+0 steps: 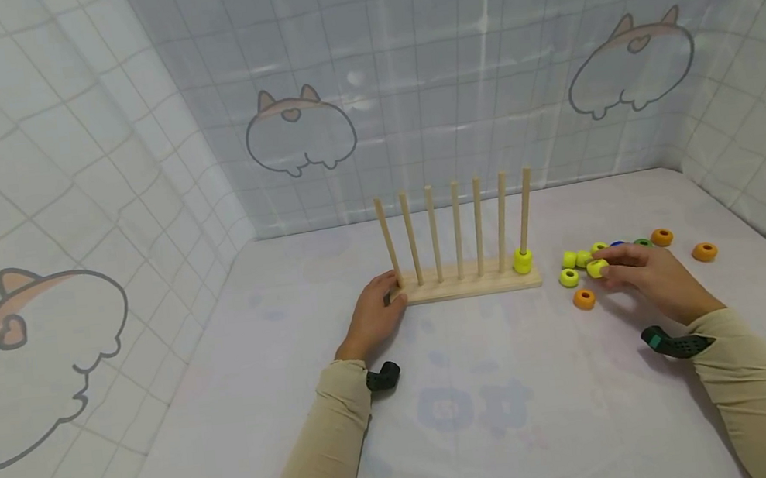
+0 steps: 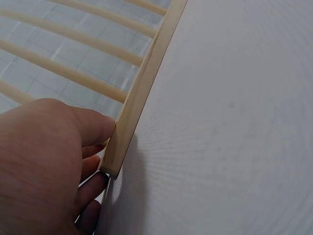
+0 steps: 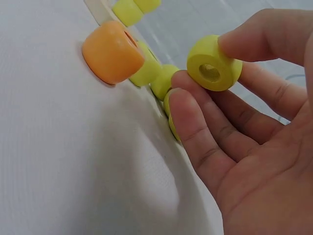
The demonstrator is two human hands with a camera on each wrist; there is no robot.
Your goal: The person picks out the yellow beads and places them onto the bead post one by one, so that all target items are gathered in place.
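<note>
A wooden peg rack with a row of upright pegs stands on the table. My left hand holds its left end, the thumb pressed to the base and other fingers behind it. Yellow beads sit low on the rightmost peg. To the right of the rack, my right hand pinches a yellow bead between thumb and fingers, its hole showing. Below the pinched bead lie several loose yellow beads and an orange bead.
More orange beads lie farther right on the table. A green bead and a blue bead are partly hidden behind my right hand. A tile-patterned sheet with animal drawings closes off the back and sides.
</note>
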